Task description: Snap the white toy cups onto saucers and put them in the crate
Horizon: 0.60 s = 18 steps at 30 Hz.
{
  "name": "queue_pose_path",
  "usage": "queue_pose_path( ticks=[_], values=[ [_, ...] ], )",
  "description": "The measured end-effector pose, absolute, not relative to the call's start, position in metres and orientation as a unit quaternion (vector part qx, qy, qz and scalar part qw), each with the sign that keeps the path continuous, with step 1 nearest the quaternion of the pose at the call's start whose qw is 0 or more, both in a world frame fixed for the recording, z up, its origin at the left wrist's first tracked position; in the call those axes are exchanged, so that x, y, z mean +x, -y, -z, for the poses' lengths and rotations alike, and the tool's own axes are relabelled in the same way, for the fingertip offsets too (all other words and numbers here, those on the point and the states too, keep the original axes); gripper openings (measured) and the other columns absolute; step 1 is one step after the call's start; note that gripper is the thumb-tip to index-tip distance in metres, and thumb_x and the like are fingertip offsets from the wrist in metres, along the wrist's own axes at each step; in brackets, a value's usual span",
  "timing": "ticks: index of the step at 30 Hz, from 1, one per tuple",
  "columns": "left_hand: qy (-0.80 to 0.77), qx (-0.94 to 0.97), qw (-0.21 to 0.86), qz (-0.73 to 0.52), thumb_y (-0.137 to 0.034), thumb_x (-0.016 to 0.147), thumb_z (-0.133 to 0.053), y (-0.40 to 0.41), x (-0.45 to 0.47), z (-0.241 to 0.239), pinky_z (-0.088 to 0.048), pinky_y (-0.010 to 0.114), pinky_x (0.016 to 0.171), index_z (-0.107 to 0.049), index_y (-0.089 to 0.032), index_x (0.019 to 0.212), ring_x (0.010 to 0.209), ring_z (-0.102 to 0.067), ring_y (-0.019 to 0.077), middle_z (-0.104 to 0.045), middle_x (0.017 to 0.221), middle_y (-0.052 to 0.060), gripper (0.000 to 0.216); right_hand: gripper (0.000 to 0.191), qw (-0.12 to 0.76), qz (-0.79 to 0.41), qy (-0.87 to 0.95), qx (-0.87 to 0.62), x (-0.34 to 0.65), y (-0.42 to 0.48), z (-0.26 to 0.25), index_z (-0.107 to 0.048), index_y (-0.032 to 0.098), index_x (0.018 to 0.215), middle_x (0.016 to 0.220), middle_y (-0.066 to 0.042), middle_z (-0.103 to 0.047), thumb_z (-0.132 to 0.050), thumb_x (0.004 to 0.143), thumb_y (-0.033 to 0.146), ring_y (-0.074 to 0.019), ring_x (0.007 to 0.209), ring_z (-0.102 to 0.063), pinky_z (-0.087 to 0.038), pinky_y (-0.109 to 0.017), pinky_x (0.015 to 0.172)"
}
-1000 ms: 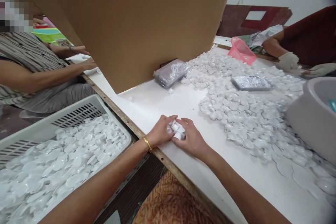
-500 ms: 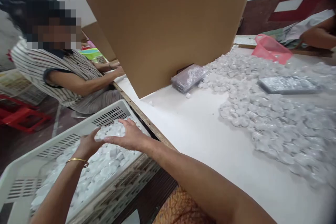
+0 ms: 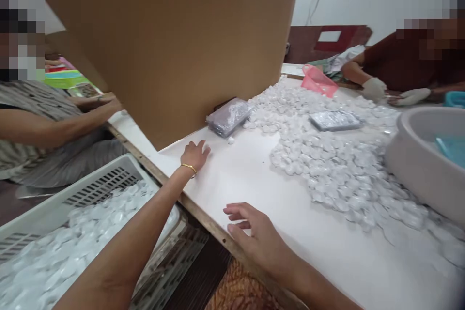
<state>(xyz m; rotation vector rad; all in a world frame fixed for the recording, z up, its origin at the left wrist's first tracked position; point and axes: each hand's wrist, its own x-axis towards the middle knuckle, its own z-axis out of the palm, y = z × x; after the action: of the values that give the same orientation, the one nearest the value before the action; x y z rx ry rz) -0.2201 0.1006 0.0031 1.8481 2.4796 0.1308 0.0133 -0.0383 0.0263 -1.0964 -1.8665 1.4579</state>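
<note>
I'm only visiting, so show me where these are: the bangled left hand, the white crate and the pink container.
Left hand point(image 3: 194, 156): head view, on the back of the hand.
White crate point(image 3: 105, 183): head view, on its slotted side wall.
Pink container point(image 3: 318, 81): head view, on its body.

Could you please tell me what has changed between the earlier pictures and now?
The left hand and right hand first cupped small white pieces together over the table, then swung left over the white crate. Now they are back over the table, apart, no pieces visible in their grip, the left farther forward. The wrapped pack and pink basket stayed put.
</note>
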Motion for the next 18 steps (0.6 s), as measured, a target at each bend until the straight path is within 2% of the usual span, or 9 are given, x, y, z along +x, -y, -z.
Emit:
queue_pose_path(
  ticks=[3,7,11,15,18],
  values=[
    [-0.771,0.633,0.033,-0.058,-0.048,0.085,-0.032,-0.130,-0.171,0.004,-0.042,0.041,0.082,-0.039,-0.032,0.130,0.111,-0.044,0.0299,-0.048,0.118,0.012,0.049,0.027,0.275,-0.522,0.652,-0.476,0.061,0.042,-0.026,-0.058,0.021,0.107,0.109,-0.006,-0.061,-0.049,0.082,0.027,-0.0165,0.093,-0.060,-0.049,-0.032,0.082],
    [-0.756,0.648,0.020,-0.089,-0.042,0.084,-0.036,-0.154,-0.115,0.010,-0.043,0.041,0.082,-0.039,-0.023,0.129,0.112,-0.041,0.0317,-0.047,0.119,0.015,0.049,0.029,0.297,-0.476,0.610,-0.560,0.116,0.053,-0.022,-0.056,0.023,0.110,0.104,-0.006,-0.064,-0.047,0.084,0.034,-0.0177,0.095,-0.060,-0.049,-0.031,0.079],
    [-0.685,0.719,0.014,-0.117,-0.035,0.086,-0.035,-0.156,-0.060,0.019,-0.043,0.038,0.083,-0.050,-0.020,0.119,0.108,-0.043,0.0285,-0.049,0.113,0.013,0.039,0.032,0.314,-0.420,0.568,-0.634,0.166,0.065,-0.012,-0.055,0.024,0.112,0.096,-0.006,-0.067,-0.047,0.085,0.040,-0.0193,0.095,-0.061,-0.049,-0.032,0.079],
    [-0.607,0.776,0.061,-0.161,-0.036,0.089,-0.029,-0.136,-0.002,0.026,-0.041,0.036,0.087,-0.046,-0.020,0.125,0.105,-0.045,0.0247,-0.049,0.110,0.012,0.043,0.034,0.331,-0.317,0.544,-0.703,0.212,0.073,-0.004,-0.057,0.025,0.111,0.107,-0.007,-0.064,-0.047,0.084,0.043,-0.0207,0.097,-0.060,-0.049,-0.034,0.079],
    [-0.571,0.799,0.107,-0.157,-0.040,0.089,-0.028,-0.119,0.031,0.023,-0.041,0.036,0.087,-0.047,-0.026,0.126,0.104,-0.046,0.0241,-0.047,0.113,0.010,0.044,0.035,0.335,-0.230,0.550,-0.730,0.240,0.073,-0.004,-0.058,0.025,0.111,0.115,-0.007,-0.060,-0.045,0.084,0.043,-0.0220,0.098,-0.059,-0.051,-0.033,0.072]
  ],
)
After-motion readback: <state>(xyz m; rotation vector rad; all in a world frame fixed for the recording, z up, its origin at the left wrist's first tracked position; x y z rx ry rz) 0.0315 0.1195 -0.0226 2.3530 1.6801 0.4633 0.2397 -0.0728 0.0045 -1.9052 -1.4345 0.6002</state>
